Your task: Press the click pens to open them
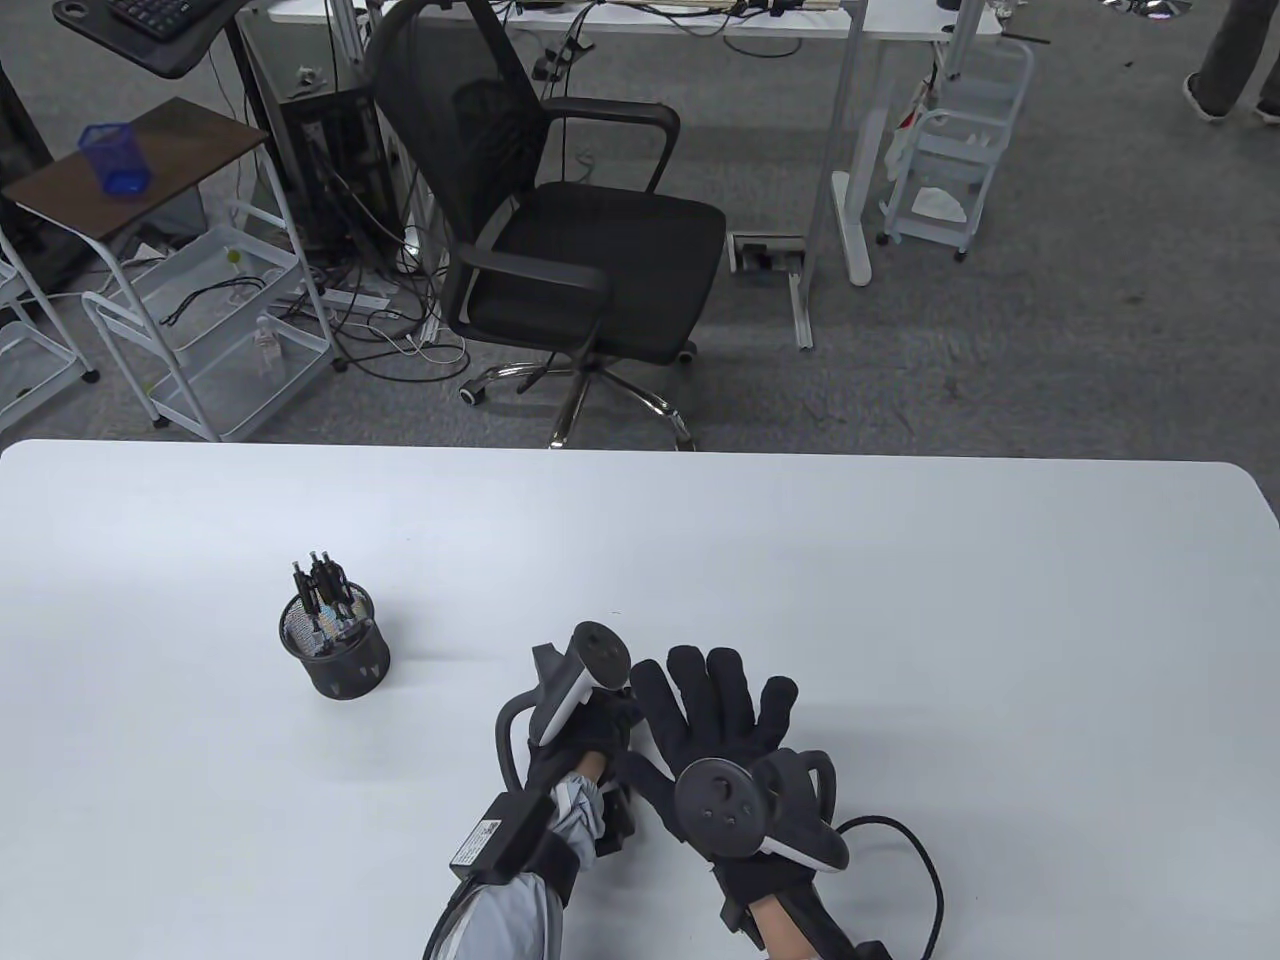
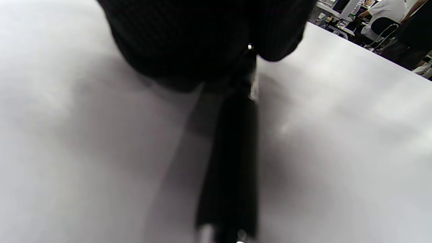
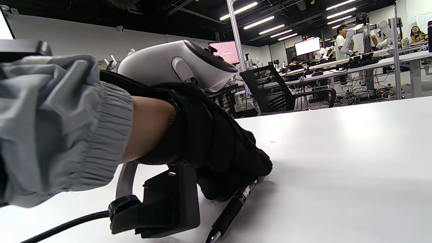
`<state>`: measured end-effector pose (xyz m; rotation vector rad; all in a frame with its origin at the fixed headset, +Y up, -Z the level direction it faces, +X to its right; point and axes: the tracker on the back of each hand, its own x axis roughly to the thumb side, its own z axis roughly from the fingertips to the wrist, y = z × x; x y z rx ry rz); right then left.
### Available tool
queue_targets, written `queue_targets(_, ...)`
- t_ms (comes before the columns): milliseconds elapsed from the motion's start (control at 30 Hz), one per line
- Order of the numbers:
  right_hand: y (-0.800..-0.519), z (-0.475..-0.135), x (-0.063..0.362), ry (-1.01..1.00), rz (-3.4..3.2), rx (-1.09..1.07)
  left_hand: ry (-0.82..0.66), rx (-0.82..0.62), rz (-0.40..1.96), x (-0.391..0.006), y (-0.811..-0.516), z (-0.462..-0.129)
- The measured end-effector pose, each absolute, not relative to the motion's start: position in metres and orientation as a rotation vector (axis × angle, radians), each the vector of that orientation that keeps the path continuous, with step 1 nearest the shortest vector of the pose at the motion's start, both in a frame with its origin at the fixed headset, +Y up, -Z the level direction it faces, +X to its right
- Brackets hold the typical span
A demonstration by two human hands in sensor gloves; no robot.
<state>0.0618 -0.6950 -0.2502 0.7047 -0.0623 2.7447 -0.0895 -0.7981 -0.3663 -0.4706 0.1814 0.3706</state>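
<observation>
My left hand [image 1: 598, 728] is closed around a black click pen [image 3: 233, 208] low over the white table [image 1: 900, 620]. In the right wrist view the pen slants out from under the left hand's fingers [image 3: 236, 162], its silver tip toward the camera and close to the tabletop. The left wrist view shows the same pen [image 2: 233, 162] running down from the gloved fingers [image 2: 202, 33]. My right hand [image 1: 715, 700] lies just right of the left hand, fingers spread and holding nothing. A black mesh pen cup [image 1: 335, 650] with several black pens stands to the left.
A black office chair [image 1: 570, 230] stands on the carpet beyond the table's far edge. A cable [image 1: 925, 870] runs from my right wrist across the table near its front edge.
</observation>
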Motion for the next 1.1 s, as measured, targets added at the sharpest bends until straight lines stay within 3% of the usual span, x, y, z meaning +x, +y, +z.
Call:
queue_targets(667,-0.692,-0.25,0.063,-0.076,2.736,0.703,0.267,-0.481,0.55,-0.124,-0.784,-0.354)
queue_targets(1100,-0.689,-0.249,0.065,-0.088,2.727,0.703,0.137,-0.515,0.597,-0.14,-0.758,-0.334)
